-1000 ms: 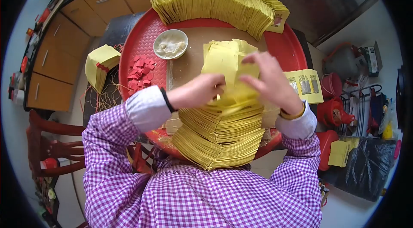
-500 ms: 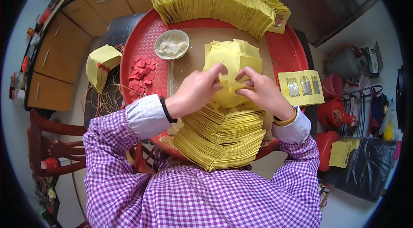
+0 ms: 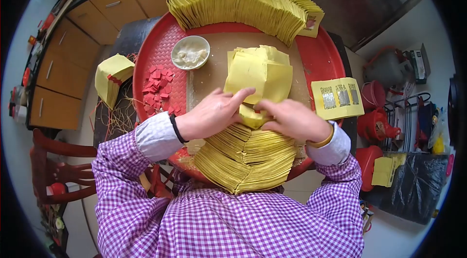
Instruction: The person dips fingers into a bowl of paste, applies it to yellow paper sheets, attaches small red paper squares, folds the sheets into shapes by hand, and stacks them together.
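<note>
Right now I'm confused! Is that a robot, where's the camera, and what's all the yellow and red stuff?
No robot here, just a person's left hand and right hand. The camera is worn on the head and looks forward and down. On the red tray are a bowl with something pale in it, little red bits and yellow sheets. A folded yellow stack sits nearest the body, and a long yellow row curves along the far side. Both hands touch a folded paper; how tightly they hold it, I can't tell.

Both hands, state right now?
Left hand: at the folded yellow paper, grip can't be told.
Right hand: partly curled at same paper, grip can't be told.
</note>
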The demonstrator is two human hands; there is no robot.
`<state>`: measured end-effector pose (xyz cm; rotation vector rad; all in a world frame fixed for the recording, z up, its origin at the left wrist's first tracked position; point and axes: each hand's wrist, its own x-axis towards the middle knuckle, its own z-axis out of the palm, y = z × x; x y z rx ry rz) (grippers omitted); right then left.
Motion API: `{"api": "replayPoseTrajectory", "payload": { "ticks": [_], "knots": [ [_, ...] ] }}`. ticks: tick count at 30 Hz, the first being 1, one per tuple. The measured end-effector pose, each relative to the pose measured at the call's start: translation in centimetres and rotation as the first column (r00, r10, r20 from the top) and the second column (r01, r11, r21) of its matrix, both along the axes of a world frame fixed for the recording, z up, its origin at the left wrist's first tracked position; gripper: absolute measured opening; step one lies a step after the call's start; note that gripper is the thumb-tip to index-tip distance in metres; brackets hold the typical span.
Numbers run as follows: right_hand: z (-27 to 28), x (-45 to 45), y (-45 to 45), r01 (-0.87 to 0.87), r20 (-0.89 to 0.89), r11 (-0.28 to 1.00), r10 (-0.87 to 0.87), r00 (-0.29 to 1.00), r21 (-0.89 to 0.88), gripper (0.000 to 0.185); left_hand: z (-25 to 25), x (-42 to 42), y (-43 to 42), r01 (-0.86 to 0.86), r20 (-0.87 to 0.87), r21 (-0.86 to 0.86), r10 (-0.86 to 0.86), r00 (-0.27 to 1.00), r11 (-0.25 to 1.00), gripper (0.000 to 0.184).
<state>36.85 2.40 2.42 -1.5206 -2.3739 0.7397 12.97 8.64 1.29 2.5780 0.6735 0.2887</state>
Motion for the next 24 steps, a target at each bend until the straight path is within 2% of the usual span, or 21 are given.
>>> {"api": "replayPoseTrajectory", "payload": {
  "ticks": [3, 4, 8, 9, 11, 13, 19, 23, 24],
  "knots": [
    [-1.4, -1.0, -1.1, -0.052, 0.171, 0.998, 0.056, 0.984, -0.026, 0.034, 1.4, -0.2, -0.3, -0.042, -0.18, -0.395, -0.032, 0.983, 0.918, 0.059],
    [-1.3, -1.1, -0.9, -0.053, 0.171, 0.998, 0.056, 0.984, -0.026, 0.034, 1.2, -0.2, -0.4, -0.043, -0.18, -0.395, -0.032, 0.983, 0.918, 0.059],
    [-0.8, -1.0, 1.2, 0.264, 0.037, 0.96, -0.269, 0.962, 0.097, 0.028, -0.3, 0.7, 0.0, -0.063, 0.241, 0.031, 0.054, 0.969, 0.998, 0.059],
    [-0.6, -0.9, 1.2, 0.264, 0.038, 0.959, -0.269, 0.963, 0.1, 0.028, -0.5, 0.7, 0.3, -0.064, 0.243, 0.034, 0.054, 0.969, 0.997, 0.059],
    [-0.3, -0.5, 1.2, 0.244, -0.118, 0.97, -0.241, 0.963, 0.006, 0.028, -0.9, 0.8, 1.2, -0.125, 0.251, -0.204, 0.175, 0.952, 0.971, 0.059],
    [0.0, -0.3, 1.0, 0.208, -0.273, 0.974, -0.226, 0.935, -0.095, 0.028, -1.5, 0.8, 1.8, -0.172, 0.227, -0.438, 0.294, 0.928, 0.882, 0.059],
    [1.4, -1.2, 0.4, 0.209, -0.148, 0.953, -0.245, 0.958, -0.22, 0.02, -1.4, 1.8, 2.0, -0.137, 0.128, -0.583, 0.258, 0.958, 0.801, 0.056],
    [1.0, -1.0, 1.4, 0.123, -0.085, 0.968, -0.145, 0.986, -0.22, 0.016, -1.3, 1.7, 0.9, -0.044, 0.32, -0.185, 0.102, 0.942, 0.982, 0.051],
    [0.8, -0.8, 1.7, 0.126, -0.082, 0.984, -0.137, 0.987, -0.13, 0.016, -1.1, 1.8, 0.6, -0.139, 0.348, 0.033, 0.119, 0.93, 0.99, 0.046]
  ]
}}
